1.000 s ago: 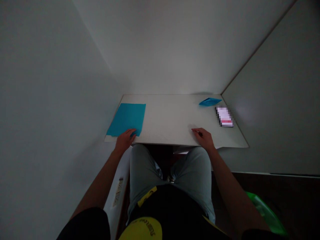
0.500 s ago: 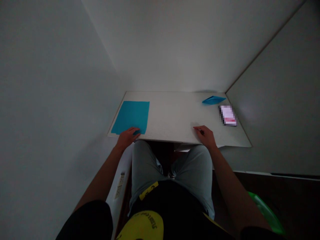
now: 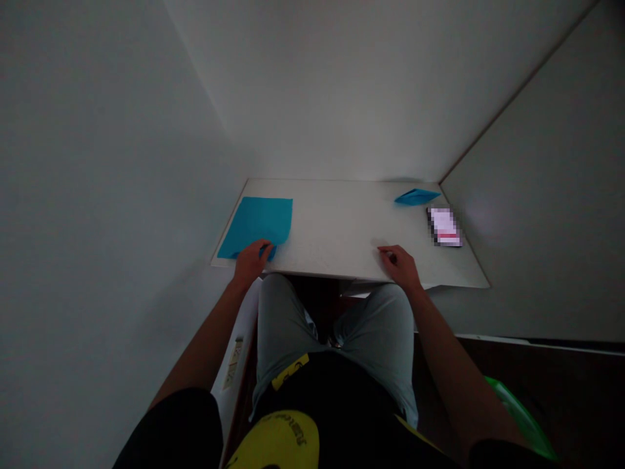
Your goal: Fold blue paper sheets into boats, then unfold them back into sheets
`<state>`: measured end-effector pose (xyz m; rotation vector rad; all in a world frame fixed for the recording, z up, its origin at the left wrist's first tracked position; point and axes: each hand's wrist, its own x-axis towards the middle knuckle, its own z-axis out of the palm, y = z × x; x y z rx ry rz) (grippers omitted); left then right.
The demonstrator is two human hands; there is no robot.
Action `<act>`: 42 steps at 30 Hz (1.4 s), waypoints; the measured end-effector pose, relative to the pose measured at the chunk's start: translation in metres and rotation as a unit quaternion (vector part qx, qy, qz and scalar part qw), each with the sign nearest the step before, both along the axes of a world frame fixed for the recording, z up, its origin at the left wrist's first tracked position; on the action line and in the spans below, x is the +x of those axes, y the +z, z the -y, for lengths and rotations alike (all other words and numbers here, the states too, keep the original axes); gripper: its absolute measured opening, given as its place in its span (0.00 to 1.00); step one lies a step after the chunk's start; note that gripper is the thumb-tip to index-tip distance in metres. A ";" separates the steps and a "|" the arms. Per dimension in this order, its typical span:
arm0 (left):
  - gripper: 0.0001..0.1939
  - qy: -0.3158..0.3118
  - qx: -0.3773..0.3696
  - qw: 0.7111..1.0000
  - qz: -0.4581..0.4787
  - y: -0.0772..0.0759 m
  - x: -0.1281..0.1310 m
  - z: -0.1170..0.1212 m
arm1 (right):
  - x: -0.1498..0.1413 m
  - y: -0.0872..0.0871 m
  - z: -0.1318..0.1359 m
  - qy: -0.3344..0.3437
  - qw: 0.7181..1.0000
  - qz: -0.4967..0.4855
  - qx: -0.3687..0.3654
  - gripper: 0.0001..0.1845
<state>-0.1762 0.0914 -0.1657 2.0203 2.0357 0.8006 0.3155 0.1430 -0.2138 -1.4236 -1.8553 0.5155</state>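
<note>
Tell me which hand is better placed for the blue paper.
Left, likely: the left hand touches the near edge of the blue paper; the right hand sits well across the table.

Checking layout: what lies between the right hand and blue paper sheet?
Bare white tabletop separates the right hand from the blue paper sheet, in the head view.

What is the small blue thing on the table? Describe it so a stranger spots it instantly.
At the white table's far right corner, a small folded blue paper lies beyond a blurred rectangular object. Unlike the flat blue sheet at the left, it is narrow and pointed at both ends.
</note>
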 end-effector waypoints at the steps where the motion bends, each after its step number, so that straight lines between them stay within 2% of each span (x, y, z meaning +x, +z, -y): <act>1: 0.21 -0.008 0.009 1.000 -0.002 0.007 0.005 -0.002 | 0.000 0.000 0.000 -0.004 1.000 0.001 -0.002 0.21; 3: 0.20 -0.049 0.023 0.998 -0.012 0.021 0.020 -0.005 | -0.002 -0.001 0.000 -0.008 1.000 0.001 -0.004 0.22; 5: 0.20 -0.120 0.021 0.992 -0.028 0.035 0.040 -0.007 | -0.008 0.001 0.003 0.002 1.000 -0.011 -0.002 0.22; 8: 0.18 -0.241 0.006 0.969 -0.061 0.048 0.080 -0.007 | -0.027 0.005 0.015 0.062 0.997 -0.044 -0.002 0.28; 11: 0.15 -0.338 -0.006 0.939 -0.071 0.050 0.126 -0.001 | -0.049 0.011 0.032 0.138 0.990 -0.024 -0.001 0.40; 13: 0.14 -0.387 -0.014 0.919 -0.073 0.047 0.155 0.005 | -0.058 0.013 0.039 0.162 0.986 0.015 0.023 0.43; 16: 0.15 -0.435 -0.007 0.896 -0.091 0.043 0.192 0.014 | -0.055 0.012 0.044 0.174 0.979 0.093 0.046 0.39; 19: 0.15 -0.457 -0.001 0.885 -0.091 0.044 0.212 0.016 | -0.040 0.006 0.046 0.187 0.968 0.164 0.029 0.30; 22: 0.13 -0.431 -0.006 0.900 -0.063 0.048 0.203 0.010 | -0.024 0.000 0.049 0.177 0.969 0.169 0.016 0.21; 23: 0.18 -0.409 -0.008 0.911 -0.045 0.049 0.193 0.006 | -0.020 -0.001 0.049 0.168 0.973 0.157 0.016 0.19; 25: 0.37 -0.350 -0.014 0.936 -0.006 0.048 0.167 -0.002 | -0.016 -0.002 0.049 0.145 0.982 0.118 0.020 0.16; 27: 0.53 -0.321 -0.037 0.946 0.021 0.040 0.139 -0.010 | -0.014 -0.002 0.046 0.141 0.987 0.072 0.023 0.16; 29: 0.59 -0.323 -0.059 0.943 0.053 0.026 0.115 -0.014 | -0.013 0.000 0.041 0.141 0.989 0.040 0.012 0.19; 31: 0.59 -0.340 -0.075 0.933 0.093 0.009 0.100 -0.014 | -0.014 0.001 0.035 0.119 0.992 0.037 -0.017 0.23; 33: 0.59 -0.332 -0.083 0.933 0.110 -0.008 0.095 -0.012 | -0.015 0.002 0.030 0.073 0.995 0.046 -0.045 0.29; 36: 0.51 -0.264 -0.079 0.955 0.111 -0.028 0.104 -0.009 | -0.020 0.003 0.025 0.025 0.997 0.021 -0.068 0.29; 39: 0.41 -0.182 -0.053 0.971 0.147 -0.041 0.122 -0.011 | -0.026 -0.001 0.019 -0.009 0.997 -0.019 -0.080 0.25; 42: 0.44 -0.116 -0.001 0.978 0.175 -0.047 0.139 -0.015 | -0.032 -0.004 0.014 -0.032 0.998 -0.020 -0.059 0.37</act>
